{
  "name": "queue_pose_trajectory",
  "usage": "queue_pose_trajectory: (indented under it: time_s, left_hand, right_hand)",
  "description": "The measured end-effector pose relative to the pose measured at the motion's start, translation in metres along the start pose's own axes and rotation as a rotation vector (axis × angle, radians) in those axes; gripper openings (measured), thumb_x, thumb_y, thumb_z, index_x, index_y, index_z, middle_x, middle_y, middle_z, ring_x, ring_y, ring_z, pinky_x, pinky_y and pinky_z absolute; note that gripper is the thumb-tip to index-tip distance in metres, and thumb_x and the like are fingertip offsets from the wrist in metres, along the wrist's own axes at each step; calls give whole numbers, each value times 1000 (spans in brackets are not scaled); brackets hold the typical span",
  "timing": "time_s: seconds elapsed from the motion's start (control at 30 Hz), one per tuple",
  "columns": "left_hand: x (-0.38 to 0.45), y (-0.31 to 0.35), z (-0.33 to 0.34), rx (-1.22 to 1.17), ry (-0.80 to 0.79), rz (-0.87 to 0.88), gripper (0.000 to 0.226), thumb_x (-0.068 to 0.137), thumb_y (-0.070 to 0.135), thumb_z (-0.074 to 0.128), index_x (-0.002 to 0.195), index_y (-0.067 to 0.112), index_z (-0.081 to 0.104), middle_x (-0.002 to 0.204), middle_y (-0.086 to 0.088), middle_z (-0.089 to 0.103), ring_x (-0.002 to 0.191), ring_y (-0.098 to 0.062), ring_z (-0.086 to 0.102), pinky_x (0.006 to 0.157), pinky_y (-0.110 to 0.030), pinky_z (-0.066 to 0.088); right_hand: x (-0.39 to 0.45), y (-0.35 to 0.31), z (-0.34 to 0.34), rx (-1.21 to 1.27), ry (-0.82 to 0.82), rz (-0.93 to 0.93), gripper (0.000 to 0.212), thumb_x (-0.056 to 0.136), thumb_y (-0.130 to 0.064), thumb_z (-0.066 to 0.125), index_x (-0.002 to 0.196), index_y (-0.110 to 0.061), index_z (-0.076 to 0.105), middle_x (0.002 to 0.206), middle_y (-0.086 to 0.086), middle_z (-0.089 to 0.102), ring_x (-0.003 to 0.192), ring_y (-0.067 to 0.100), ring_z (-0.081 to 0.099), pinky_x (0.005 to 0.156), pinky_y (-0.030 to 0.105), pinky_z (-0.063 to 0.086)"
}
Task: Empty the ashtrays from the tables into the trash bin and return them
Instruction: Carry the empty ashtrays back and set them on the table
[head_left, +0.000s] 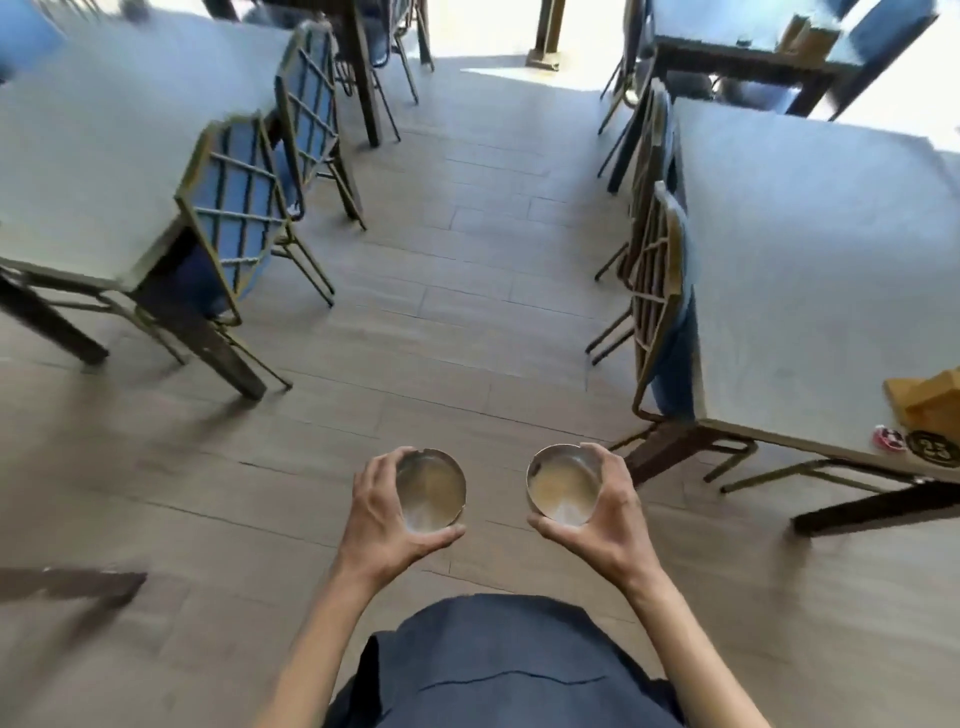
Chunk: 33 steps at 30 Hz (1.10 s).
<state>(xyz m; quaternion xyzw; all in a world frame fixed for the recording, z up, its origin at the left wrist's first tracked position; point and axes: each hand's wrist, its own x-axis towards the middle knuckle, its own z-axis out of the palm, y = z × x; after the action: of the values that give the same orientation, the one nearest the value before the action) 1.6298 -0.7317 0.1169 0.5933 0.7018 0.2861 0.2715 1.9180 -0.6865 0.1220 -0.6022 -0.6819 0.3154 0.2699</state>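
Ashtrays sit one in each hand: left hand (387, 512) grips the left ashtray (430, 491), right hand (605, 504) the right ashtray (563, 483). Bare floor (467, 270) runs ahead of both. A worktop (810, 270) edge lies right of the right hand.

Café or restaurant: rows of tables (810, 249), blue chairs (234, 208), numbered table tag (932, 449).

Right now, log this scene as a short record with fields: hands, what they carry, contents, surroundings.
left hand: holds left ashtray by its rim
right hand: holds right ashtray by its rim
ashtrays: round, metal, upright, apart from each other
contents: no butts visible; view blurred
position: over the wooden floor, in the aisle
left side: table with blue chairs
right side: table
trash bin: not in view
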Motion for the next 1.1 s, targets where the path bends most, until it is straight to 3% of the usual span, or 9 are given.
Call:
queue_pose_trajectory:
  time_s: [0.23,0.43,0.57,0.77,0.93,1.1]
  left_hand:
    - [7,-38,-40,-38,231,-208,111,48,61,94,142,25,48,132,6,50,122,-16,46,99,-25,41]
    - [22,-54,-65,-54,388,-389,115,45,70,84,142,21,49,130,5,50,122,-15,45,103,-27,40]
    - [33,-67,-83,-36,490,-483,112,47,65,91,142,23,49,130,5,51,123,-18,47,102,-30,43]
    - [59,-81,-103,-48,628,-583,111,48,56,96,143,24,47,132,7,48,122,-13,43,96,-25,38]
    - [63,-103,-123,-89,682,-638,110,47,65,91,141,27,47,133,9,49,124,-11,43,96,-16,33]
    - [65,-148,-160,-98,723,-681,112,49,61,95,143,29,45,136,8,48,126,-12,42,98,-22,36]
  right_hand:
    - [79,-43,54,-16,-213,-151,105,56,-57,94,142,-23,45,137,-2,53,127,16,51,105,39,50]
    - [153,-78,107,14,-385,-276,103,55,-48,98,141,-25,45,134,-7,51,128,21,53,105,36,47]
    - [197,-109,133,54,-500,-370,99,56,-51,96,136,-39,39,132,-14,48,126,13,50,100,31,46]
    - [255,-148,174,53,-608,-473,93,55,-54,94,131,-45,42,133,-18,50,125,10,50,93,31,46]
    - [279,-182,214,49,-689,-517,98,57,-55,96,137,-36,42,136,-14,50,124,11,50,88,21,43]
    - [292,-226,274,9,-732,-517,105,55,-63,92,141,-34,40,139,-10,50,122,13,53,91,33,51]
